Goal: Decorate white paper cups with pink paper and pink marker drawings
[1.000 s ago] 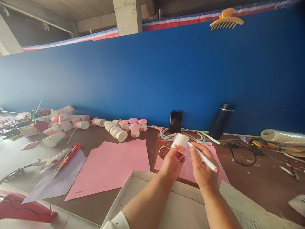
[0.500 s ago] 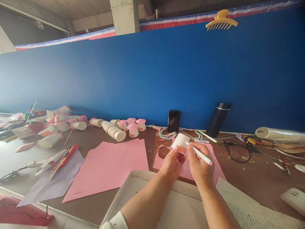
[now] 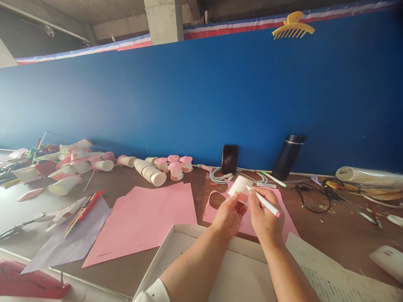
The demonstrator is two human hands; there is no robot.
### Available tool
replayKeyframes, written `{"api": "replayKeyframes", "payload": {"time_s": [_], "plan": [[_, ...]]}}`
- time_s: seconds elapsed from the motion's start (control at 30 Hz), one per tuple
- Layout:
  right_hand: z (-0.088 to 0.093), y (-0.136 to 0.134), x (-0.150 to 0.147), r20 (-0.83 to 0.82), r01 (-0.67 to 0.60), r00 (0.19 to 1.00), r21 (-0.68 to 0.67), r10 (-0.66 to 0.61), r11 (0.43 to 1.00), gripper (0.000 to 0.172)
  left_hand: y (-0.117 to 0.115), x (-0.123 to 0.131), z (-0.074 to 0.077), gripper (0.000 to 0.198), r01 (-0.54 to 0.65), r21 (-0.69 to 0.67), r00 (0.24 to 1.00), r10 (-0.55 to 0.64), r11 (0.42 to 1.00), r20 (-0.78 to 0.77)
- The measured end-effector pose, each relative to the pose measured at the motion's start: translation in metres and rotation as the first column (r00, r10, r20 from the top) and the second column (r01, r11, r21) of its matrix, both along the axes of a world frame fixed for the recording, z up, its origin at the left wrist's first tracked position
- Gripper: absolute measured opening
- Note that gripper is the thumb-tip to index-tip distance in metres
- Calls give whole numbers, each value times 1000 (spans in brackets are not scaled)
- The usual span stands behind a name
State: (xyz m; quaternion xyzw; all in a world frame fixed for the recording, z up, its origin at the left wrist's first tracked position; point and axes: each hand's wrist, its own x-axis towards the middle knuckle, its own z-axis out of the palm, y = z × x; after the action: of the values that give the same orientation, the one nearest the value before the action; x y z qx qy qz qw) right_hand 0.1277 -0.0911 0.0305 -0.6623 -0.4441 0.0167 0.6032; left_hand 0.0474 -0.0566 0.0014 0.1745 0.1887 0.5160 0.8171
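In my left hand [image 3: 229, 216] is a white paper cup [image 3: 239, 185], tilted with its base upward; a pinkish-orange patch shows low on its side near my fingers. My right hand [image 3: 267, 214] grips a white marker [image 3: 266, 202] with a pink end, its tip at the cup's right side. Whether the tip touches the cup I cannot tell. Beneath both hands lies pink paper [image 3: 285, 220] with a round hole cut out. Several finished-looking cups with pink paper tops [image 3: 175, 171] stand upright farther back, beside a stack of white cups [image 3: 150, 173].
A white box lid [image 3: 176, 243] lies under my forearms. Pink sheets [image 3: 147, 218], scissors [image 3: 59, 214] and a red box cutter [image 3: 90, 205] are left. A phone [image 3: 230, 159] and a black bottle [image 3: 289, 157] lean against the blue partition [image 3: 189, 100]. Cables [image 3: 315, 197] lie right.
The cup has shifted very slightly to the right in my left hand, and the marker tip has moved slightly with it. Both hands keep their grips.
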Motion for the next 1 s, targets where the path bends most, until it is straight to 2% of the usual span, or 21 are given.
{"api": "replayKeyframes", "payload": {"time_s": [0.3, 1.0], "plan": [[2, 2, 3, 51, 61, 997, 56, -64, 997, 20, -3, -1, 2, 27, 16, -7, 1000, -16, 1000, -26], [3, 3, 3, 76, 59, 995, 76, -65, 995, 19, -1, 0, -1, 32, 57, 34, 996, -54, 998, -77]]}}
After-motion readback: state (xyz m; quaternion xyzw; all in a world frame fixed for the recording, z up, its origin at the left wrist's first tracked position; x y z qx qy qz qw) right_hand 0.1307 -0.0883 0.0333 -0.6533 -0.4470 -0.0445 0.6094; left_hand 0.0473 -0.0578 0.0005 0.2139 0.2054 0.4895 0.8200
